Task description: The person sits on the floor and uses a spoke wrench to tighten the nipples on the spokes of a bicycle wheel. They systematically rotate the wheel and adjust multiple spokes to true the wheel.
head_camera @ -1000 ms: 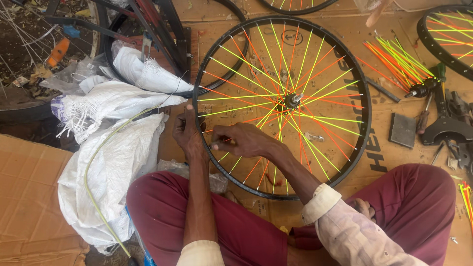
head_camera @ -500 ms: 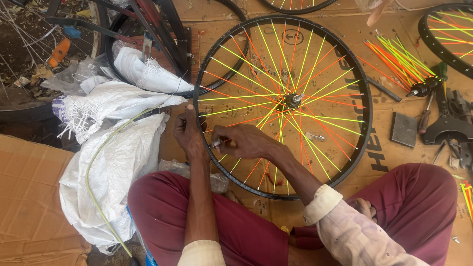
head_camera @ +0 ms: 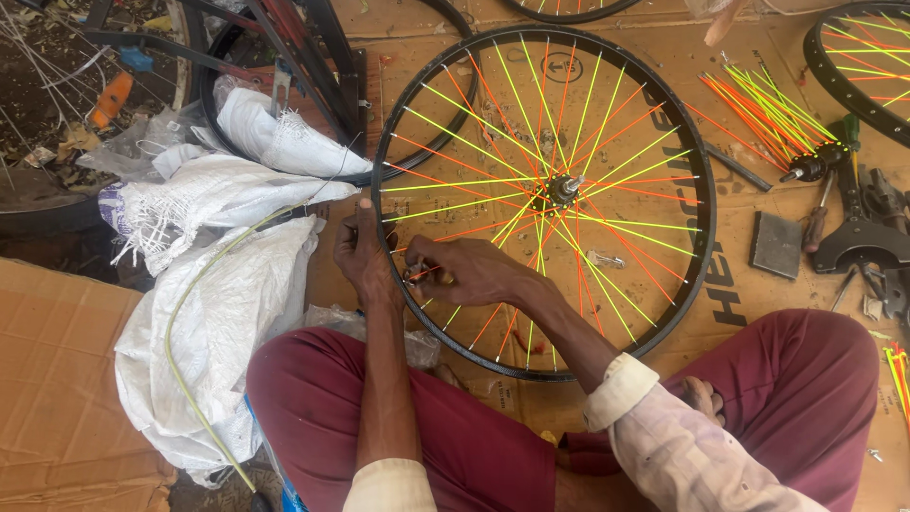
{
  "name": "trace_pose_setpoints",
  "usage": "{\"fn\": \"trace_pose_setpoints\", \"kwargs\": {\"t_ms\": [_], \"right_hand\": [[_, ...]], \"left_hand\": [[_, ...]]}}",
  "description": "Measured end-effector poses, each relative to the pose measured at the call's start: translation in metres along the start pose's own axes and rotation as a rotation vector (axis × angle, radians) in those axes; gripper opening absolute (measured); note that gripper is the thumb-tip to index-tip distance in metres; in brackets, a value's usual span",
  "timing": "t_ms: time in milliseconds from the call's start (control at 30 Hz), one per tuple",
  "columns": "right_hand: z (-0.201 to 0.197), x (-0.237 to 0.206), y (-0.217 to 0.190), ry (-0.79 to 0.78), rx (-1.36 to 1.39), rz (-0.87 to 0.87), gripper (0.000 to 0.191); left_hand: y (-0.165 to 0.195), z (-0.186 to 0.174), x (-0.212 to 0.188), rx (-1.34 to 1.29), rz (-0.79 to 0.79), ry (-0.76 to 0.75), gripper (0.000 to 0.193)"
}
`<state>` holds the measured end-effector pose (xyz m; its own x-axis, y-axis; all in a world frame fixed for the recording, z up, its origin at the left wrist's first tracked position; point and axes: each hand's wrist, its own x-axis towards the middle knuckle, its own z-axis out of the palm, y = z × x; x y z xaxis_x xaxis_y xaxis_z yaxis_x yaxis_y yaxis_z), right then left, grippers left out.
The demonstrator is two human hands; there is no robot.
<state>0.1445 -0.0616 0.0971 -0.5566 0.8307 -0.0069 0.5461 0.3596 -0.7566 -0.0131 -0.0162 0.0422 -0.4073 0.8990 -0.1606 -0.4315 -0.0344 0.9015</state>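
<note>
My left hand (head_camera: 365, 254) grips the wheel (head_camera: 543, 199) rim w/ fingers curled, right hand (head_camera: 471, 270) just beside it pinching a small tool (head_camera: 415, 275) at the spokes (head_camera: 607, 161).

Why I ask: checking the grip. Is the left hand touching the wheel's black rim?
Touching. The head view shows the left hand wrapped over the black rim at the wheel's left edge, fingers lying across it with no gap visible.

Black wheel rim (head_camera: 703, 237) with orange and neon-yellow spokes (head_camera: 626, 152); maroon trousers (head_camera: 445, 427); white sacks (head_camera: 218, 313).
</note>
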Motion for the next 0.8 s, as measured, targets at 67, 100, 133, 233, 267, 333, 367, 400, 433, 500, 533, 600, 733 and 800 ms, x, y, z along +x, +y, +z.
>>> {"fn": "trace_pose_setpoints", "kwargs": {"t_ms": [67, 100, 133, 233, 267, 333, 367, 400, 433, 500, 533, 600, 733, 800], "right_hand": [[-0.002, -0.002, 0.0, 0.064, 0.101, -0.05, 0.025], [-0.002, -0.003, 0.001, 0.078, 0.119, -0.029, 0.023], [-0.001, -0.003, 0.001, 0.094, 0.138, -0.008, 0.022], [0.005, -0.001, 0.004, 0.186, 0.121, -0.128, 0.036], [0.007, 0.0, 0.006, 0.166, 0.047, -0.066, 0.035], [0.012, 0.003, 0.007, 0.117, -0.1, 0.051, 0.031], [0.016, 0.006, 0.007, 0.126, -0.204, 0.074, 0.03], [0.02, 0.009, 0.006, 0.134, -0.305, 0.092, 0.029], [0.022, 0.011, 0.006, 0.143, -0.405, 0.109, 0.028], [0.022, 0.013, 0.005, 0.097, -0.422, 0.123, 0.029], [0.021, 0.013, 0.005, 0.075, -0.432, 0.133, 0.029], [0.015, 0.011, 0.007, -0.024, -0.271, 0.145, 0.042], [0.006, 0.003, 0.009, -0.005, -0.181, 0.131, 0.042], [0.007, 0.001, 0.008, 0.043, -0.096, 0.103, 0.048]], "left_hand": [[0.0, 0.0, -0.001, -0.016, -0.038, 0.017, 0.034], [-0.001, 0.0, -0.001, -0.022, -0.057, 0.026, 0.033], [-0.001, -0.002, 0.0, -0.026, -0.049, 0.026, 0.033], [-0.006, -0.002, 0.002, -0.052, -0.037, 0.015, 0.033], [-0.009, -0.003, 0.003, -0.064, -0.034, 0.009, 0.033], [-0.016, -0.006, 0.006, -0.065, -0.008, -0.014, 0.03], [-0.019, -0.007, 0.009, -0.052, 0.021, -0.029, 0.028], [-0.022, -0.009, 0.011, -0.037, 0.051, -0.041, 0.026], [-0.025, -0.009, 0.014, -0.017, 0.064, -0.034, 0.027], [-0.03, -0.009, 0.019, 0.027, 0.086, -0.022, 0.03], [-0.032, -0.01, 0.019, -0.009, 0.056, -0.019, 0.03], [-0.034, -0.007, 0.019, -0.093, -0.006, -0.019, 0.029], [-0.031, -0.002, 0.013, -0.103, 0.041, -0.01, 0.031], [-0.026, -0.001, 0.011, -0.092, 0.017, -0.003, 0.031]]}}
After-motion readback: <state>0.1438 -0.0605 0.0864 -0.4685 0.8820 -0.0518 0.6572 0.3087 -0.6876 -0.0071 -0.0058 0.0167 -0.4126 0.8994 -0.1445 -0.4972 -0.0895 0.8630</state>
